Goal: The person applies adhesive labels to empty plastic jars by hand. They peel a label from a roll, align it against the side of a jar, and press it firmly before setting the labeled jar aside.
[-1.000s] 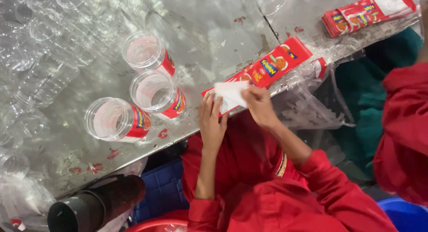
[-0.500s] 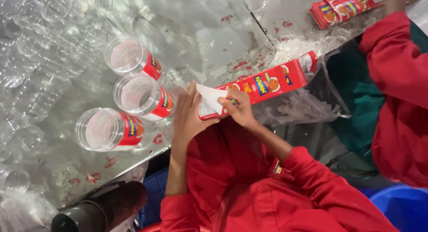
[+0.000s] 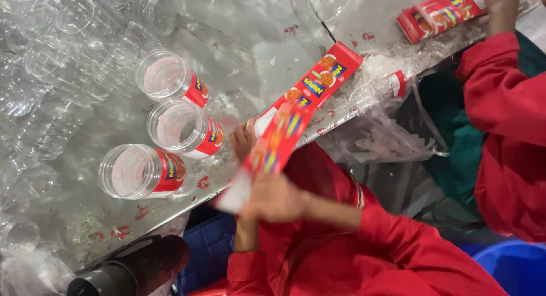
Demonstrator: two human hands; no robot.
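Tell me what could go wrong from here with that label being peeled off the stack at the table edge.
The right hand pulls a red label that is motion-blurred; a fast peel could crease or tear it. The left hand pins the label stack right at the table edge, so the stack might slide off. Three labelled jars lie on their sides close by and could get knocked or roll.

there is one camera, worn on the person's head. it looks almost straight down, from quite near, at the shiny table point(image 3: 267, 23) edge and the person's red lap. the picture sits tilted, so the table edge runs slanted.
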